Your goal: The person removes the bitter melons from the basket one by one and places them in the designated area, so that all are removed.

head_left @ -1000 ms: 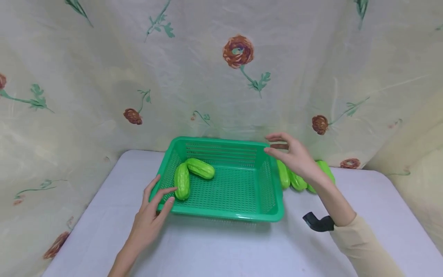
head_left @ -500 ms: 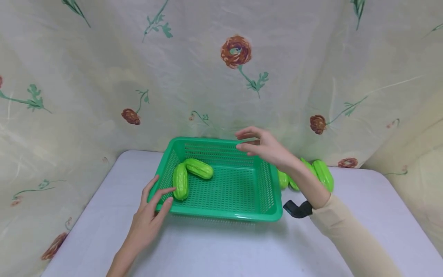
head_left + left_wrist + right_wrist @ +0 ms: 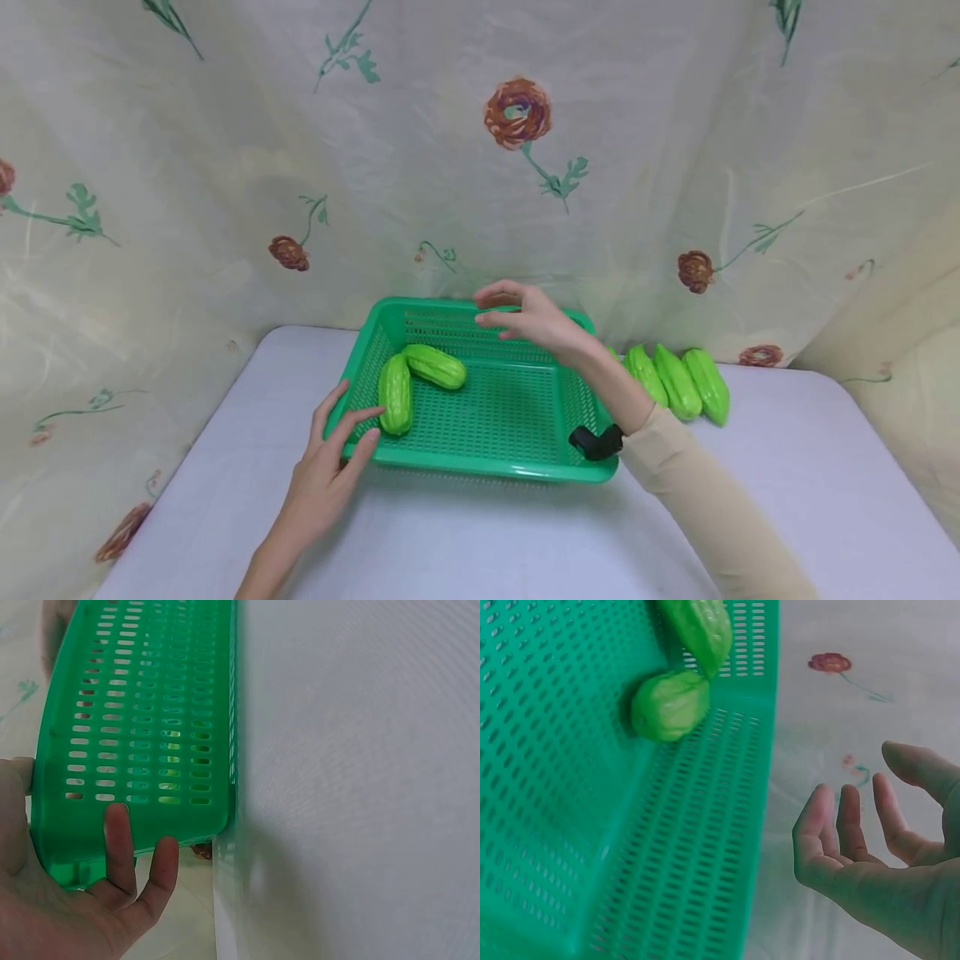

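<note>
A green perforated plastic basket (image 3: 487,471) stands on the table. Two light green, ridged bitter gourds (image 3: 395,396) lie at its left end, and both show in the right wrist view as well, one bitter gourd (image 3: 671,705) lower than the other. My left hand (image 3: 322,471) holds the basket's near left corner; in the left wrist view the fingers (image 3: 118,851) bend along its outer wall. Over the far rim, my right hand (image 3: 536,321) hovers with loosely bent fingers and holds nothing. It hides part of the basket's back wall.
Several more bitter gourds (image 3: 678,383) lie side by side right of the basket, partly behind the right forearm. A flowered curtain (image 3: 450,167) hangs behind the table, which has a white cover (image 3: 450,542). A black strap piece (image 3: 596,442) sits at the right wrist.
My right hand has moved left, from above the basket's right rim to above its far rim, uncovering more of the gourds on the right. The left hand and basket have stayed put.
</note>
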`<state>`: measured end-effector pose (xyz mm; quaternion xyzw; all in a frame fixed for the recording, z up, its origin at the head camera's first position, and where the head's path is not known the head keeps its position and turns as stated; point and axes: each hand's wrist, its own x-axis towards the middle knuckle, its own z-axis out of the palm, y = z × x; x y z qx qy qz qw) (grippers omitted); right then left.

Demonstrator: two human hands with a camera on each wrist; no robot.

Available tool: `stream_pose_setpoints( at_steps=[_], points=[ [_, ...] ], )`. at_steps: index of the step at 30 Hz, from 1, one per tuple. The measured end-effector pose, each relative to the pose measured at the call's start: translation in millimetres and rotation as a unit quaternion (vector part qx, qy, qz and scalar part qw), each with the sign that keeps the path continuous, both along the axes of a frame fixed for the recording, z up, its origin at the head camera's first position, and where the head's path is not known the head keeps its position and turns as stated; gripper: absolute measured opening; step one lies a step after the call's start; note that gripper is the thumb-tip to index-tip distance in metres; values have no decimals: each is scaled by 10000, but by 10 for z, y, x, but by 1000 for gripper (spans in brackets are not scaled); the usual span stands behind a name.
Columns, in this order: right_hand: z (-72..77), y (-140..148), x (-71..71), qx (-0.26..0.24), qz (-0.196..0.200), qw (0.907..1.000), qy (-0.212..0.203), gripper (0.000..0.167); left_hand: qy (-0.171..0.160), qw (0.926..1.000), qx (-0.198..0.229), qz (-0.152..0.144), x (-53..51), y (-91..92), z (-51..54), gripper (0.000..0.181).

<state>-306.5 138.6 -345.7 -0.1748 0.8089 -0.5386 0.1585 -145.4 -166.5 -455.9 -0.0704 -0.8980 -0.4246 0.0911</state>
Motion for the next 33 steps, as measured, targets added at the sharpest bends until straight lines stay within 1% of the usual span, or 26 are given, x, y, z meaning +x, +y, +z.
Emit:
stream_pose_setpoints(
  at_steps=[7, 12, 19, 24, 33],
  points=[
    [-223, -156, -122, 281, 108, 9992, -258, 47, -39, 10000, 21, -3, 14, 0, -5, 33],
    [-331, -235, -191, 440, 186, 9982, -362, 47, -37, 10000, 27, 19, 15, 3, -7, 33],
    [-412, -327, -245, 773, 204, 9961, -383, 47, -21, 10000, 8, 61, 8, -9, -8, 34],
    [-491, -362, -278, 931, 322, 9941, -456, 47, -18, 10000, -19, 50, 0, -10, -17, 34],
    [-508, -461, -338, 928, 428, 9930, -598, 48, -18, 10000, -12, 57, 0, -7, -10, 34]
  ],
)
